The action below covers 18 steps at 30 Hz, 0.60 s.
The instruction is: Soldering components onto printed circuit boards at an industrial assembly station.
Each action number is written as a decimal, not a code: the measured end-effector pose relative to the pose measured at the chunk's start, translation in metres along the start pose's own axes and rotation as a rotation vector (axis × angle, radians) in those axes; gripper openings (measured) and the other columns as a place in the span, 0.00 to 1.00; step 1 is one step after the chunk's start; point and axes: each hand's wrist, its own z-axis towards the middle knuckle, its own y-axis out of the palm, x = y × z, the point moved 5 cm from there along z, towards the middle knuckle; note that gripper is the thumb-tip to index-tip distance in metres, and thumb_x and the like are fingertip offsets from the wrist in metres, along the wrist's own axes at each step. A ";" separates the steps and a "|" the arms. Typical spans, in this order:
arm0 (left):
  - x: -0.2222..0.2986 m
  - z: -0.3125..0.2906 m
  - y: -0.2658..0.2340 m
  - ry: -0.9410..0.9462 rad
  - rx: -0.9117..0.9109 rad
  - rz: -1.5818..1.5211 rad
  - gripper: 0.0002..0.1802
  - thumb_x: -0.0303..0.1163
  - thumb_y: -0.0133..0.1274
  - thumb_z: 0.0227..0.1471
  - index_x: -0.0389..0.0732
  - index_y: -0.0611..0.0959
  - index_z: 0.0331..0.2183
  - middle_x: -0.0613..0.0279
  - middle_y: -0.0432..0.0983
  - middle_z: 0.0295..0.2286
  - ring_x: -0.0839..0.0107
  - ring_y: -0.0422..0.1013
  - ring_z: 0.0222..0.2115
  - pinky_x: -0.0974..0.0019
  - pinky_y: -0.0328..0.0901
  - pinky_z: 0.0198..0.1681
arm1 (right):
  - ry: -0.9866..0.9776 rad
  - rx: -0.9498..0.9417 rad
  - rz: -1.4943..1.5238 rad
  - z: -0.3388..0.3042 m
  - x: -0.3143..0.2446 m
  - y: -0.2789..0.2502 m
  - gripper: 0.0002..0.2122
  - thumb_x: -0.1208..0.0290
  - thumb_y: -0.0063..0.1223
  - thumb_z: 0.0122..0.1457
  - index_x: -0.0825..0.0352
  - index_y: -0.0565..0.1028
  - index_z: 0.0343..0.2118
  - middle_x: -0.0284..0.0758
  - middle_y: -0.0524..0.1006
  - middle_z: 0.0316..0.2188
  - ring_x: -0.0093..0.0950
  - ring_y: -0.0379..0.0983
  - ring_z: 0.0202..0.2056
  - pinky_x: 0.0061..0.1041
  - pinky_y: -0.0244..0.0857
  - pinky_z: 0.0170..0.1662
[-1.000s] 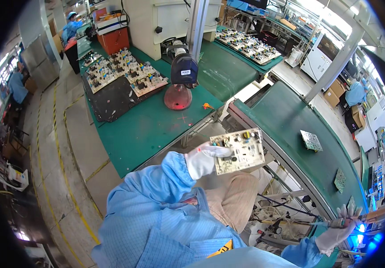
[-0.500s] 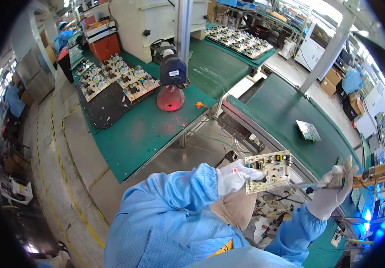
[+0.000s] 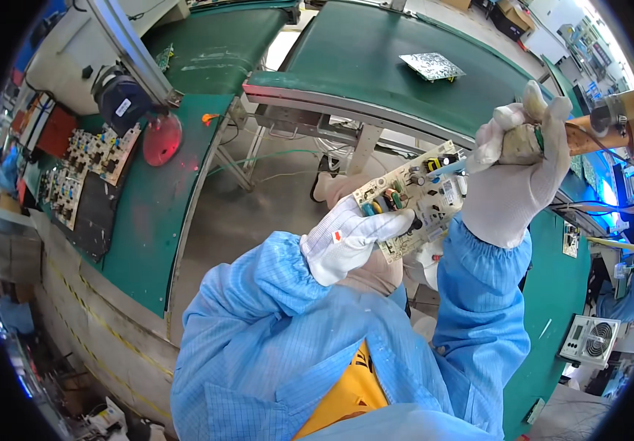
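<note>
My left hand (image 3: pixel 357 237), in a white glove, grips the lower left edge of a cream circuit board (image 3: pixel 429 197) with its thumb on top. Coils, capacitors and other parts cover the board's upper face, and it is held tilted over my lap. Above its right end is my white-gloved right hand (image 3: pixel 519 169), fingers curled up around a thin stick-like tool. The tool's pale blue end (image 3: pixel 445 167) reaches over the board's upper right edge; whether it touches cannot be seen. A grey-beige patch or lump, its kind unclear, shows in the right palm.
A green conveyor belt (image 3: pixel 361 55) runs ahead, carrying another circuit board (image 3: pixel 432 66). On the left green table (image 3: pixel 152 257) are populated boards (image 3: pixel 100 154), a dark scanner-like device (image 3: pixel 121 99) and an orange object (image 3: pixel 209 118). A wooden-coloured bar (image 3: pixel 611 128) and a fan unit (image 3: pixel 590 339) stand right.
My view has turned rightward and down. The board is tilted more, and my right hand is raised closer to it, bringing the tool's end over the board's edge.
</note>
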 end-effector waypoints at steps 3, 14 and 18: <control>0.006 -0.003 0.009 -0.031 0.014 -0.032 0.20 0.36 0.55 0.54 0.34 0.76 0.45 0.62 0.76 0.36 0.77 0.70 0.36 0.70 0.67 0.40 | 0.047 -0.029 0.006 -0.005 -0.003 0.008 0.19 0.54 0.45 0.62 0.69 0.75 0.37 0.35 0.74 0.22 0.22 0.65 0.14 0.17 0.59 0.14; 0.008 -0.004 0.016 -0.145 0.035 -0.148 0.21 0.36 0.56 0.53 0.35 0.75 0.46 0.64 0.76 0.35 0.78 0.71 0.35 0.72 0.67 0.40 | -0.040 0.086 -0.160 -0.005 0.000 -0.001 0.22 0.53 0.45 0.61 0.72 0.74 0.40 0.39 0.75 0.24 0.22 0.69 0.19 0.17 0.64 0.16; 0.008 -0.002 0.013 -0.159 0.031 -0.112 0.21 0.35 0.55 0.53 0.34 0.75 0.46 0.63 0.76 0.35 0.78 0.71 0.35 0.72 0.67 0.40 | -0.071 -0.020 0.018 -0.002 -0.001 0.000 0.22 0.51 0.51 0.59 0.71 0.76 0.33 0.34 0.74 0.25 0.22 0.71 0.26 0.17 0.65 0.22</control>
